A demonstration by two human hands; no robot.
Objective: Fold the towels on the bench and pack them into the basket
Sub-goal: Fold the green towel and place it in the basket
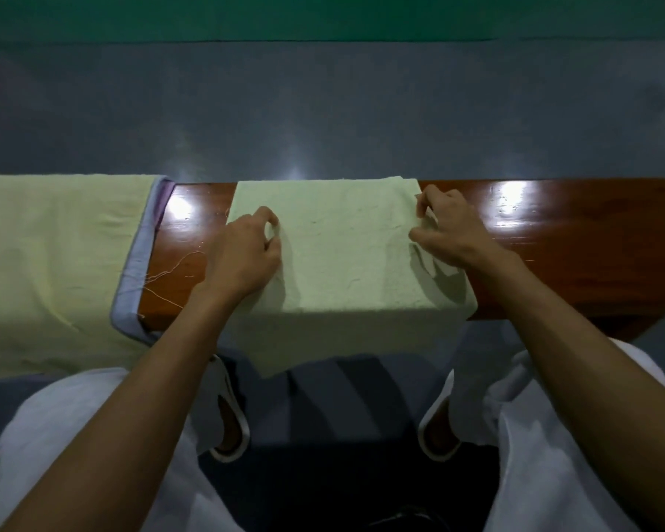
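- A pale green towel (342, 255) lies across the glossy brown worktop (576, 255) at the middle of the view, and its near part hangs over the front edge toward 6 o'clock.
- The left hand (242, 255) rests on the towel's left edge, at 9 o'clock of the cloth, with thumb and forefinger pinched on a small fold; the edge under the palm is hidden.
- The right hand (442, 228) sits at the towel's far right corner, about 2 o'clock of the cloth, fingertips closed on the hem. A loose flap below the wrist lies in shadow, and how many layers it has is hard to make out.
- At 9 o'clock of the view a pale yellow towel (54, 263) covers the worktop, cut off by the left border. It lies over a lilac cloth (131, 278), of which only a narrow strip along its right side shows.
- Loose threads (169, 274) trail on the bare wood between the two towels.
- Bright glare spots blot out parts of the worktop's surface.
- Beyond the worktop, at 12 o'clock, the blue-grey floor (323, 109) ends in a green band (323, 17).
- At 6 o'clock, white trousers (93, 416) and white slippers (231, 424) are partly hidden by the forearms and deep shade.
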